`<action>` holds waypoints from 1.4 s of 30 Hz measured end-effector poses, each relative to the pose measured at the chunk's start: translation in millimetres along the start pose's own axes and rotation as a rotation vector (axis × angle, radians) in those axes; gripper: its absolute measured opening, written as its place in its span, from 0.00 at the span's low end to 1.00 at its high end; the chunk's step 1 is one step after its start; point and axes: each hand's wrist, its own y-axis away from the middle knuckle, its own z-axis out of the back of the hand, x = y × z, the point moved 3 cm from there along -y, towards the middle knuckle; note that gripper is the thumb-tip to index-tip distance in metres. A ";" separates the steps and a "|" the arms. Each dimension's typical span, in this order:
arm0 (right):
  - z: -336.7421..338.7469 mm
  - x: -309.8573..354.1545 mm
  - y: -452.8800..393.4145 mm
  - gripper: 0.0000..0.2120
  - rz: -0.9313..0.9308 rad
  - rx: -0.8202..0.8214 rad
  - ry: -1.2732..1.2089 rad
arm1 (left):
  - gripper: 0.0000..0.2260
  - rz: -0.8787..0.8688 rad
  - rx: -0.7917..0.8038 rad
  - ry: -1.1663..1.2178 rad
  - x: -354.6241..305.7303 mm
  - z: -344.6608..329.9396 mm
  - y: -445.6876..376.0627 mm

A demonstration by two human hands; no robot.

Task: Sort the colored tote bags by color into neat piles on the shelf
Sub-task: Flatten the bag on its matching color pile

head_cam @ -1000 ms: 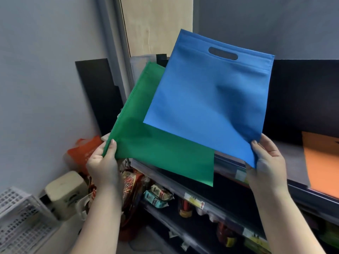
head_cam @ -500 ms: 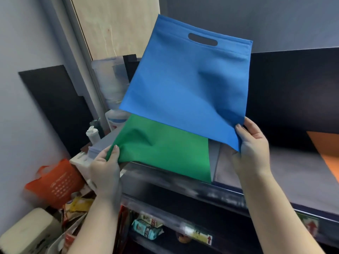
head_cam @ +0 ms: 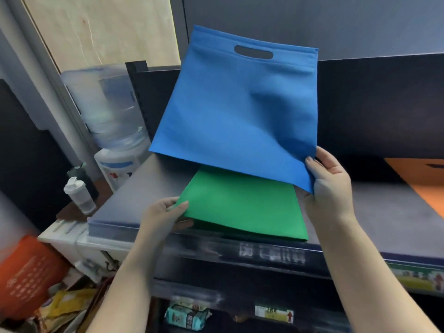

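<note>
Two flat nonwoven tote bags, green bag [head_cam: 242, 207] low over grey shelf [head_cam: 384, 212], near-left corner pinched by left hand [head_cam: 163, 215], blue bag [head_cam: 240, 111] raised above, lower-right corner gripped by right hand [head_cam: 329, 186].

The shelf [head_cam: 149, 195] has a flat grey top, with a dark back panel rising behind it and a clear strip along its front edge. A green tote bag [head_cam: 242, 207] lies flat on the top near the front edge, its near side reaching the lip; the far part of it is hidden, so its full extent cannot be told. Well apart from it, at the right end of the same top, lies an orange tote bag [head_cam: 425, 179], flat and cut off by the frame. Lower shelf levels show beneath, carrying blurred packets [head_cam: 187, 317] and price labels [head_cam: 274, 313]
</note>
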 end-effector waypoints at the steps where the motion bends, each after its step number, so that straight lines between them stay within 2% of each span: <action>1: -5.6 -3.7 3.2 0.12 0.005 -0.011 -0.001 | 0.04 0.016 0.025 -0.017 0.8 6.8 -4.4; 6: -40.8 -22.5 18.3 0.12 0.026 -0.047 0.023 | 0.08 -0.093 0.008 -0.208 -13.1 48.4 -22.3; 7: -49.0 -27.0 21.0 0.12 0.031 -0.049 0.029 | 0.11 -0.091 0.007 -0.174 -18.6 57.4 -26.6; 10: -73.5 -44.9 27.8 0.12 0.054 -0.056 0.038 | 0.23 0.024 0.092 0.198 -38.7 84.6 -34.6; 12: -88.5 -59.8 31.6 0.12 0.065 -0.059 0.056 | 0.27 -0.008 0.145 0.331 -49.7 104.4 -39.1; 15: -107.0 -82.8 36.2 0.12 0.069 -0.067 0.107 | 0.24 -0.091 0.184 0.359 -57.3 132.2 -46.8; 18: -122.9 -103.9 39.9 0.12 0.063 -0.069 0.161 | 0.15 -0.104 0.137 0.337 -56.7 157.3 -57.7; 20: -132.4 -116.7 42.6 0.11 0.052 -0.070 0.194 | 0.06 -0.107 0.047 0.262 -50.4 174.4 -67.8; 24: -147.5 -138.2 49.2 0.10 0.036 -0.063 0.343 | 0.12 -0.140 -0.093 -0.040 -34.6 207.6 -87.2; 26: -153.0 -145.3 51.6 0.10 0.074 -0.028 0.514 | 0.12 -0.149 -0.133 -0.144 -28.9 220.4 -92.1; 31: -162.0 -156.7 55.4 0.13 0.116 0.096 1.116 | 0.11 -0.167 -0.207 -0.401 -23.3 237.5 -97.6; 34: -164.2 -160.0 55.7 0.16 0.090 0.149 1.405 | 0.10 -0.150 -0.207 -0.575 -22.5 238.8 -101.0; 36: -164.4 -160.3 55.1 0.18 0.030 0.167 1.528 | 0.14 -0.169 -0.235 -0.781 -23.2 236.5 -102.1; 39: -162.5 -156.0 54.0 0.19 -0.033 0.156 1.646 | 0.18 -0.327 -0.258 -1.022 -28.3 218.7 -99.4; 42: -160.8 -145.5 52.0 0.18 0.053 0.127 1.714 | 0.19 -0.445 -0.077 -1.064 -31.9 181.1 -96.2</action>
